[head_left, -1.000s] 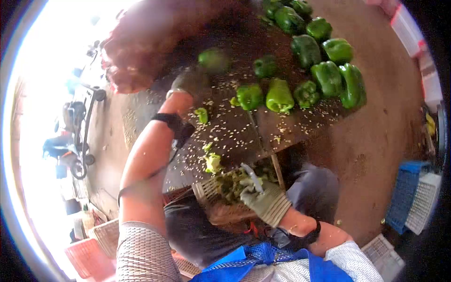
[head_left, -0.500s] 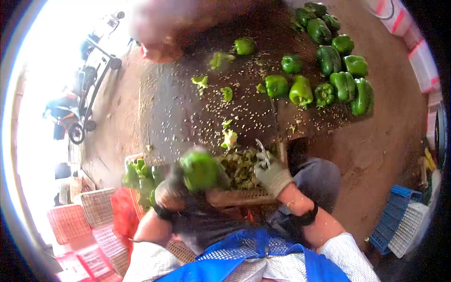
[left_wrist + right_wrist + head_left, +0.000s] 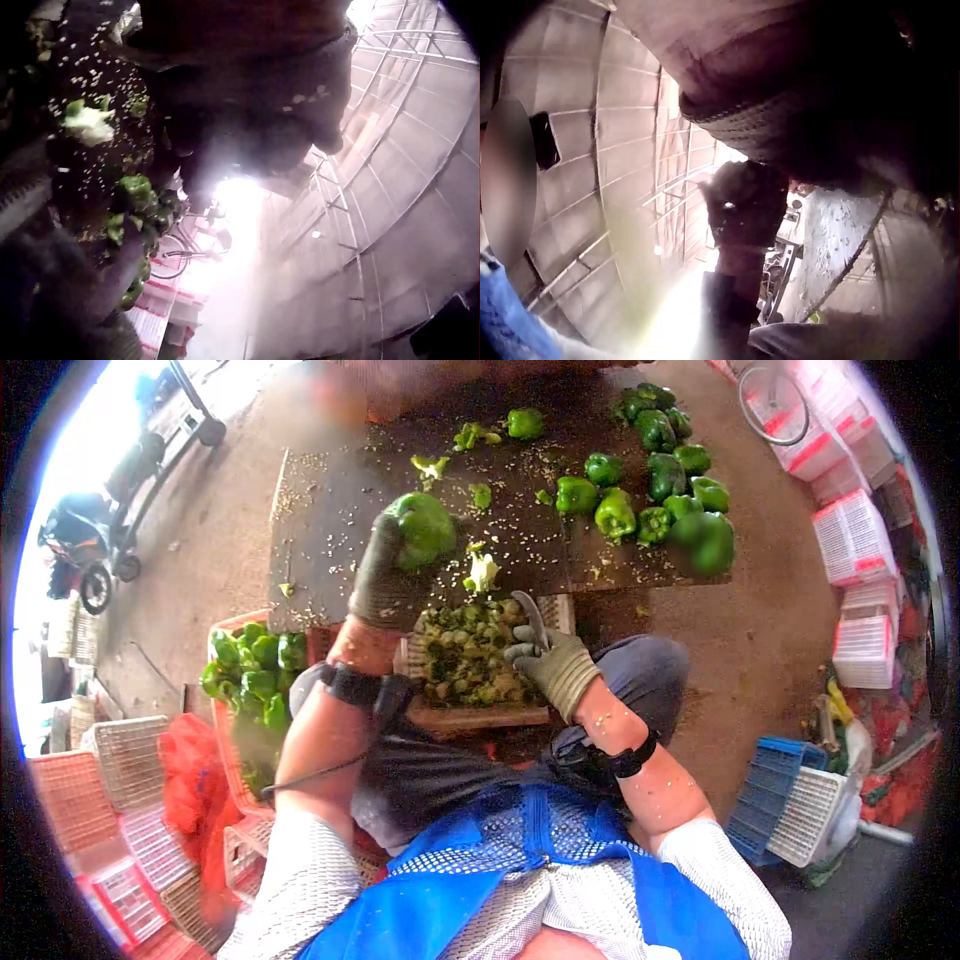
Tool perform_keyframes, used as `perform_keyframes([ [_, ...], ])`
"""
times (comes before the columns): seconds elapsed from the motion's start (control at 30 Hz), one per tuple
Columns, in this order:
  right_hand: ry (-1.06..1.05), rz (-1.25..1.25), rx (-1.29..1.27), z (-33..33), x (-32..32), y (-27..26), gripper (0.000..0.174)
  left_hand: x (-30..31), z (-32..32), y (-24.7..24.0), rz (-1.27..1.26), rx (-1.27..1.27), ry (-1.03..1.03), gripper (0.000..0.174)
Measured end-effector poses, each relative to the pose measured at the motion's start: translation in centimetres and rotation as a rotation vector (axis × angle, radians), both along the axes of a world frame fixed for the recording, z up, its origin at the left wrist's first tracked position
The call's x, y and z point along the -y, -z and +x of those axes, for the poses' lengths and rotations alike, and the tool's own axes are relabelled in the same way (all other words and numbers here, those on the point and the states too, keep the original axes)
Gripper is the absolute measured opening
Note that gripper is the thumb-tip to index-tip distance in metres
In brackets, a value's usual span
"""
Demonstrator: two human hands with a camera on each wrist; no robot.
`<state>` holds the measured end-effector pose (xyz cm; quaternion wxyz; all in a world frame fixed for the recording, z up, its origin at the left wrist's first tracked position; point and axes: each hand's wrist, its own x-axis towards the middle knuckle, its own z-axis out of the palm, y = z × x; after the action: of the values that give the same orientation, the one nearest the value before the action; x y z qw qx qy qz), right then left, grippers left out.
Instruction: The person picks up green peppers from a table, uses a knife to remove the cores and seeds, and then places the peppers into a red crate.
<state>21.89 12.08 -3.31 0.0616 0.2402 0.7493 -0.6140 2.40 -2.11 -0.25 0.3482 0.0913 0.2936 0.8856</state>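
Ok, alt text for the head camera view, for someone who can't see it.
Gloved left hand grips a green pepper over a seed-strewn table; the right hand holds a small blade over a basket of pepper scraps. More peppers lie farther back.

gloves: grey knit | wrist straps: black | sleeves: white mesh | apron: blue

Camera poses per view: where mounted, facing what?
Head: on the head, facing down at the table; both arms show, left hand gripping a green pepper, right hand holding a knife.
Left wrist: below the left hand, facing up at the roof.
Right wrist: below the right hand, facing up too.
Shared: both wrist views show the roof.
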Motion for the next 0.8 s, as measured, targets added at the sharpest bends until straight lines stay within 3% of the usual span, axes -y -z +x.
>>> perform_keyframes([
  [0.07,0.129,-0.391,0.06,-0.4,0.3,-4.2,0.046,0.5,0.9,-2.4,0.078,-0.044,0.154,0.059],
  [0.1,0.096,-0.406,-0.081,-0.4,0.1,-1.9,0.044,0.5,1.3,-2.8,0.052,-0.107,0.215,0.057],
  [0.13,-0.002,-0.229,-0.021,-0.9,0.1,-2.7,0.04,0.5,1.4,-2.7,0.024,-0.171,0.273,0.056],
  [0.17,-0.101,-0.054,0.041,-1.5,0.1,-4.0,0.036,0.3,1.1,-2.3,-0.165,-0.318,0.304,0.054],
  [0.2,-0.196,0.114,-0.052,-2.0,0.1,-3.6,0.032,0.1,1.0,-1.2,-0.266,-0.574,0.294,0.054],
  [0.3,-0.356,0.656,-0.384,-3.8,0.3,-2.0,0.023,0.3,1.8,-2.0,-0.24,-0.409,0.308,0.061],
  [0.37,-0.364,0.732,-0.548,-5.2,0.8,-0.9,0.022,0.8,1.5,-1.7,-0.267,-0.357,0.248,0.06],
  [0.47,-0.294,0.444,-0.437,-5.9,2.2,-1.8,0.021,1.8,1.1,-2.2,-0.284,-0.335,0.183,0.063],
  [0.6,-0.199,0.133,0.067,-5.3,3.1,-6.9,0.021,2.9,-0.3,-2.5,-0.324,-0.447,0.009,0.068],
  [0.8,-0.074,0.303,-0.036,-3.1,2.5,-8.4,0.031,3.2,-0.8,-3.1,-0.349,-0.568,-0.151,0.079],
])
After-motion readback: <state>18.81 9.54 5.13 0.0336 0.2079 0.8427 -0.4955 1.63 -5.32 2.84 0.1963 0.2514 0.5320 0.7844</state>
